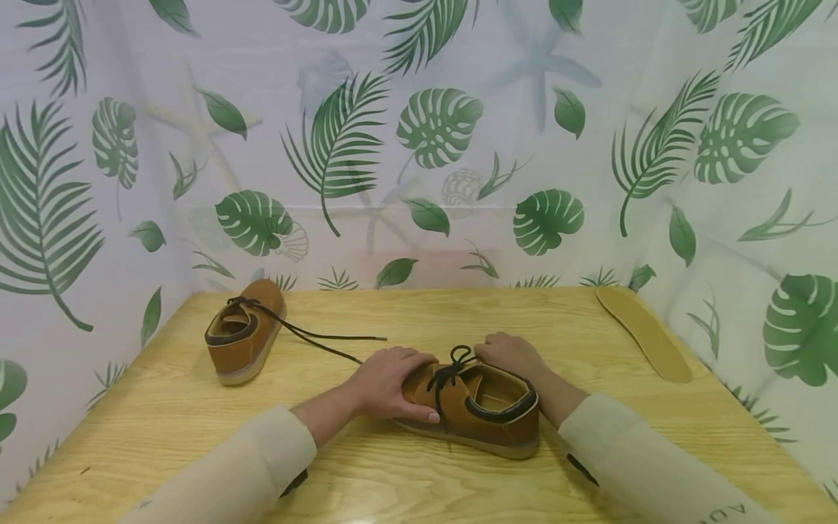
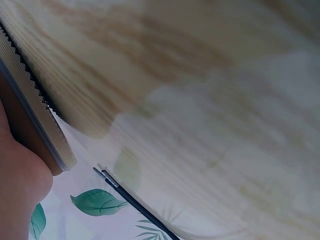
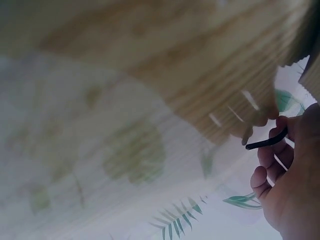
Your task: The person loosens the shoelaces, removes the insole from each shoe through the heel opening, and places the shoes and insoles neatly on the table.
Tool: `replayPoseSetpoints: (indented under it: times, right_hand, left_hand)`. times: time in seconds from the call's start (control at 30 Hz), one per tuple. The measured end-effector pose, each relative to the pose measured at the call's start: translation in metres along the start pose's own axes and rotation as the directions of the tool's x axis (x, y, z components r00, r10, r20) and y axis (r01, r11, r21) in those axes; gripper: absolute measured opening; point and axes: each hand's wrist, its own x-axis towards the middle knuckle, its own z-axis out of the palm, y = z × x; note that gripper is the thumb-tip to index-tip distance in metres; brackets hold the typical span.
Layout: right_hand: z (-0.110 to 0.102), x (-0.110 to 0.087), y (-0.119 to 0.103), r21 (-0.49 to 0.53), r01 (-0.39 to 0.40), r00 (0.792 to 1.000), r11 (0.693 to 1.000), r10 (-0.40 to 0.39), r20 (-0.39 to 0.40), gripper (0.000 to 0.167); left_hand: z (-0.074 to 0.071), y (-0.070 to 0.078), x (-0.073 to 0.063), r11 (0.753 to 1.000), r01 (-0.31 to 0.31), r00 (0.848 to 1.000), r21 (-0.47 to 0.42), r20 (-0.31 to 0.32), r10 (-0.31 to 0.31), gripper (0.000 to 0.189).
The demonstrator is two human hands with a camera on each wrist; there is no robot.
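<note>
The brown low-cut shoe with a dark padded collar (image 1: 458,418) stands sole-down on the yellow wood-grain desk (image 1: 164,437), its mouth showing tan lining. The left hand (image 1: 393,382) clasps its toe; the right hand (image 1: 513,356) pinches a thin black lace (image 3: 267,142) beyond it. Its long axis runs crosswise, toe leftward, heel nearer the person.

Screened-off workspace, perhaps — leaf-print sheeting (image 1: 484,193), wooden tabletop (image 1: 452,316)

Near the far edge of the yellow wooden table (image 1: 458,313), a hand could pass between trailing thin black laces (image 1: 347,337) and the flat tan insole (image 1: 644,332), behind the bow-tied brown shoe (image 1: 466,413).
</note>
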Motion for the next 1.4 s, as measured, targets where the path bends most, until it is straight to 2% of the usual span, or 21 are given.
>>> replayPoseSetpoints:
  times: [0.13,0.2,0.3,0.37,0.5,0.7,0.8,1.0,1.13,1.4]
  right_hand:
    - [0.0023,0.0007,0.0007,0.002,-0.088,0.994,0.996,0.087,0.062,0.016]
    - [0.0029,0.0015,0.0003,0.017,-0.155,0.981,0.988,0.152,0.122,0.015]
    - [0.0009,0.0023,-0.0013,0.058,-0.2,0.971,0.978,0.19,0.148,0.01]
    - [-0.0014,0.0023,-0.0029,0.098,-0.209,0.969,0.973,0.193,0.152,0.016]
    - [-0.0032,0.0023,-0.0047,0.179,-0.197,0.972,0.964,0.169,0.162,0.029]
    - [0.0021,0.0027,-0.0037,0.271,-0.168,0.979,0.948,0.127,0.16,0.019]
    - [0.0002,0.0037,-0.0052,0.264,-0.177,0.974,0.948,0.13,0.185,0.013]
    - [-0.0053,0.0073,-0.0085,0.216,-0.186,0.956,0.959,0.126,0.266,0.028]
    - [-0.0025,0.0066,-0.0066,0.19,-0.158,0.964,0.969,0.109,0.244,0.032]
    - [0.0003,0.005,-0.0062,0.175,-0.129,0.975,0.976,0.093,0.201,0.019]
  left_hand:
    - [0.0011,-0.0005,0.0002,1.0,0.001,1.0,-0.007,-0.004,-0.001,0.083]
    - [0.0016,-0.0008,0.0002,1.0,0.003,1.0,-0.01,-0.006,-0.003,0.083]
    - [0.0015,-0.0007,0.0004,1.0,0.003,1.0,-0.014,-0.01,-0.003,0.082]
    - [0.0013,-0.0002,0.0003,1.0,0.0,1.0,-0.012,-0.011,0.0,0.082]
    - [0.0008,0.0004,0.0001,1.0,0.001,1.0,-0.008,-0.008,-0.001,0.082]
    - [0.001,0.0004,0.0001,1.0,-0.001,1.0,-0.009,-0.003,0.001,0.082]
    - [0.0017,-0.0002,0.0006,1.0,-0.007,1.0,-0.006,-0.002,0.007,0.082]
    - [0.0017,0.0005,0.001,1.0,-0.01,1.0,-0.007,-0.006,0.01,0.082]
    - [0.0012,0.0008,0.0009,1.0,-0.011,1.0,-0.006,-0.01,0.01,0.082]
    - [0.0027,-0.0002,0.0012,1.0,-0.008,1.0,-0.014,-0.008,0.007,0.081]
